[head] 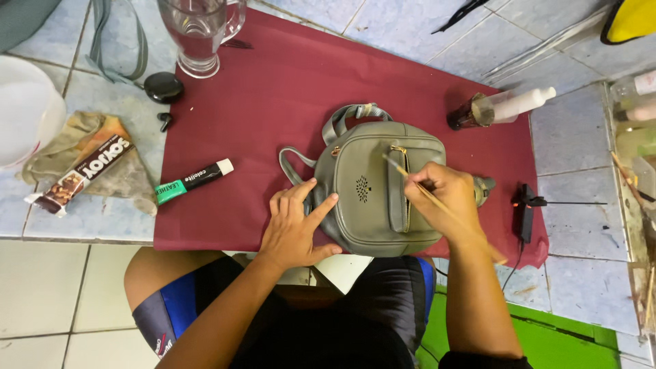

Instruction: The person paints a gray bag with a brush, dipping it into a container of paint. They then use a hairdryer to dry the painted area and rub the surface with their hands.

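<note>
— Where did we have the grey-green mini backpack [372,188]?
— On the maroon cloth [273,102]; our left hand [295,222] pressed it flat, fingers spread, while our right hand [441,195] pinched a thin brush [410,179].

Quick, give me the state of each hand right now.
Left hand: open, fingers spread, pressing flat on the grey-green bag.
Right hand: closed, holding a thin brush whose tip is at the bag's zipper.

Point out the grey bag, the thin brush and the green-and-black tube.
grey bag [365,205], head view, front panel.
thin brush [400,168], head view, shaft near tip.
green-and-black tube [184,184], head view, middle.
</note>
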